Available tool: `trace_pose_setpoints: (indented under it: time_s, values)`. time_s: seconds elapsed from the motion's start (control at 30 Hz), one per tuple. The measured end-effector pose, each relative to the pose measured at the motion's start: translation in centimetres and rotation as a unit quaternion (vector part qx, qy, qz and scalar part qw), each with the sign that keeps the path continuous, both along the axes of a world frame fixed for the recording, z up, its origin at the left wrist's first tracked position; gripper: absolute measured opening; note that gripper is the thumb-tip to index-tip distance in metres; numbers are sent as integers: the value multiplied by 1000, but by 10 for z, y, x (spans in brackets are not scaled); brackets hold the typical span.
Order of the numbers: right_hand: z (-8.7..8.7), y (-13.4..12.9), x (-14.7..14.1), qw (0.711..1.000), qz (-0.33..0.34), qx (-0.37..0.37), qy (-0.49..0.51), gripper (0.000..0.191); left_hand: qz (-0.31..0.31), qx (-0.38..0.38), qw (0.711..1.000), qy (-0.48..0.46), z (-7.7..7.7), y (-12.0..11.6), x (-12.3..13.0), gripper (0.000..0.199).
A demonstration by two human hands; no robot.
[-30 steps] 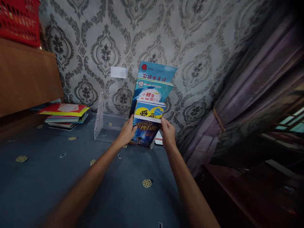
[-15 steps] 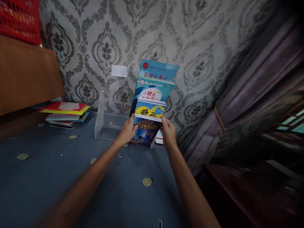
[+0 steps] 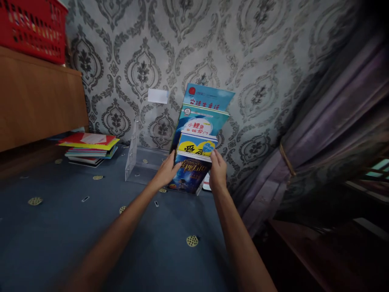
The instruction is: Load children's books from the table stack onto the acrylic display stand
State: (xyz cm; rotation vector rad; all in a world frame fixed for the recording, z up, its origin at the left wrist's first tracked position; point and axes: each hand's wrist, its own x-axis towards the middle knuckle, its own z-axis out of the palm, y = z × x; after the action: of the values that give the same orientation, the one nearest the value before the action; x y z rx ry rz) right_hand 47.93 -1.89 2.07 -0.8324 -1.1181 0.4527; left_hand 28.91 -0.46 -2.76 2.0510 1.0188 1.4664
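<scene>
A dark blue book (image 3: pixel 191 175) with gold lettering stands at the front of an upright row. Behind it, in rising steps, are a yellow and blue book (image 3: pixel 194 147), a teal book (image 3: pixel 206 121) and a taller blue book (image 3: pixel 211 96). The row sits at the right end of a clear acrylic rack (image 3: pixel 131 156). My left hand (image 3: pixel 166 170) is closed on the front book's left edge. At its upper right edge, my right hand (image 3: pixel 218 170) grips with thumb and fingers; its fingertips are partly hidden behind the books.
A stack of thin books (image 3: pixel 88 152) lies on the blue patterned cloth (image 3: pixel 136 239) at left. Beyond it is a wooden cabinet (image 3: pixel 39 97) carrying a red basket (image 3: pixel 33 32). A phone-like object (image 3: pixel 206 183) shows behind my right hand. A tied curtain (image 3: pixel 282 162) hangs at right.
The whole view has shifted, so everything appears slightly farther right and lower. Both hands stay at the sides of the front book, with little other visible difference.
</scene>
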Motion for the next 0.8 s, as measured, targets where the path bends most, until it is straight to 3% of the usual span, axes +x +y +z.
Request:
trace_pose_setpoints:
  time_s: [0.43,0.8]
  values:
    - [-8,6,6,1000,-5,-6,11,50,-2,32,999,5,-3,2,4,63]
    - [-4,0,-1,1000,6,4,11,46,5,23,1000,18,2,-3,4,63]
